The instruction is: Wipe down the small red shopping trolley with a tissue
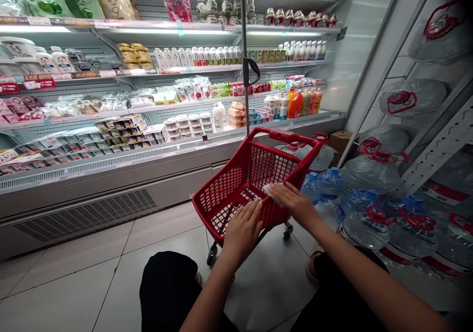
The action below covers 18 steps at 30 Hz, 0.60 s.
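A red plastic shopping cart [225, 186] with a lattice basket stands on the floor before me, its basket holding nothing I can see. My left hand [242, 226] rests over the near rim, fingers together and reaching inward, thumb on the outer side, gripping the rim. Farther along that same rim, my right hand [291, 201] presses down a folded white cloth or tissue [272, 194]. The cloth lies under its fingers, against the cart's edge. My right palm's underside is hidden.
An open refrigerated display [177, 149] with shelves of yogurt, bottles and packs runs behind the cart. Large water bottles [369, 228] with red handles crowd the right side. My knees [168, 282] flank the cart's near side on the tiled floor [74, 282].
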Motion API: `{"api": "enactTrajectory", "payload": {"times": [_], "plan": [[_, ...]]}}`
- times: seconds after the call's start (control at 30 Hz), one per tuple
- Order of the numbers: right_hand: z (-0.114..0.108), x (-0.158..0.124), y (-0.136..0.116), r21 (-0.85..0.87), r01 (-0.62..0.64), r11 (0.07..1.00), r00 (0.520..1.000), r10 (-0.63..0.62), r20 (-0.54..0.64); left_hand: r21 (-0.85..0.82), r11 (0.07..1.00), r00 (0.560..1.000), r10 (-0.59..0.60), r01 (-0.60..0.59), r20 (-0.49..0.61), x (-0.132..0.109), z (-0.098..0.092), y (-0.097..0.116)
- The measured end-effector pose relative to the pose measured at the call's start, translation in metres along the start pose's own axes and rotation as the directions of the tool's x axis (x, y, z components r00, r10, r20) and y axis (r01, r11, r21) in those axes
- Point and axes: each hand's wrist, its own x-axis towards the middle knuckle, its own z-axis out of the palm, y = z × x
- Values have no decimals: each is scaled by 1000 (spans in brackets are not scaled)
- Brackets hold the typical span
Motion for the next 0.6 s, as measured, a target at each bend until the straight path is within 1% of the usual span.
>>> {"api": "enactTrajectory", "payload": {"times": [0.1,0.13,0.17,0.2,0.27,0.37,0.43,0.47,0.5,0.53,0.6], "plan": [[-10,-8,45,-70,-109,992,992,104,-65,-11,1000,1000,-11,11,0,-1,0,1],[-11,-10,54,-83,-133,988,989,127,-82,-15,1000,1000,-14,14,-3,0,0,2],[-11,-10,56,-87,-150,985,985,142,-94,-17,1000,1000,-17,17,-7,0,1,3],[-10,-10,53,-84,-160,984,983,151,-104,-16,1000,1000,-21,21,-11,1,2,4],[-4,-7,30,-55,-149,987,985,143,-102,-11,1000,999,-26,26,-21,3,5,6],[5,-1,-17,27,-53,998,997,55,-50,1,1000,999,-19,19,-41,6,8,7],[7,2,-34,69,13,998,1000,-11,-28,6,1000,999,-5,6,-47,7,8,6],[7,2,-34,76,35,997,999,-33,-24,8,1000,999,2,-2,-47,7,8,5],[5,2,-30,74,46,996,999,-45,-24,7,1000,999,10,-9,-43,6,7,3],[3,2,-21,66,44,997,999,-42,-27,5,1000,999,16,-15,-37,5,6,1],[0,2,4,42,2,999,999,0,-41,1,1000,999,21,-21,-28,0,3,-3]]}}
